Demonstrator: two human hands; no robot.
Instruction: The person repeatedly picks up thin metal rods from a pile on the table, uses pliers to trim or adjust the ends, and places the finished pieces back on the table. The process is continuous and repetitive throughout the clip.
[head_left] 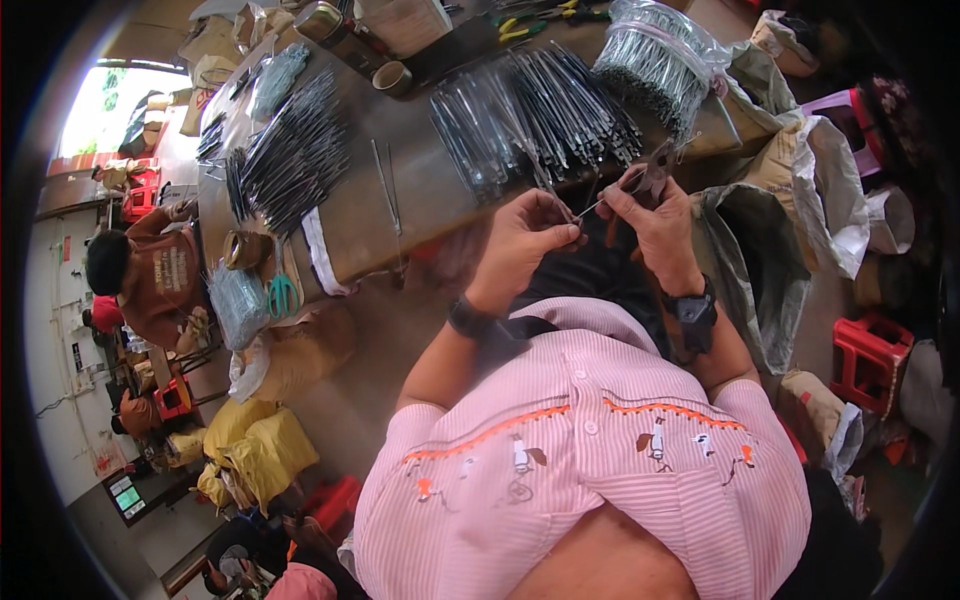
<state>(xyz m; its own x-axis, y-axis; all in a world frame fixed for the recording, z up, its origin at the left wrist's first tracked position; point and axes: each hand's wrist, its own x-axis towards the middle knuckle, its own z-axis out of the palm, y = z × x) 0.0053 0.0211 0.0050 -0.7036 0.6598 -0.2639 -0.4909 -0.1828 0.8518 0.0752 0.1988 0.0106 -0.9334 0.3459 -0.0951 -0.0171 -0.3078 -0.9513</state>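
My left hand (522, 245) is closed, with thumb and fingers pinched on a thin metal rod (588, 210) at the table's near edge. A pair of pliers (657, 172) is in my right hand (662, 232), its metal head pointing up past my fingers. The rod's end reaches across the gap toward my right fingertips; whether they touch it I cannot tell. Just beyond my hands, a wide row of dark, thin metal rods (575, 105) lies on the table. Two loose rods (386, 188) lie apart, left of that row.
More dark rods (295, 150) are piled at the left. A plastic-wrapped wire bundle (655, 60) stands back right. Teal-handled scissors (282, 292) lie near a tape roll (245, 250). Open sacks (765, 260) and a red stool (870, 362) stand at right; a co-worker (160, 270) sits left.
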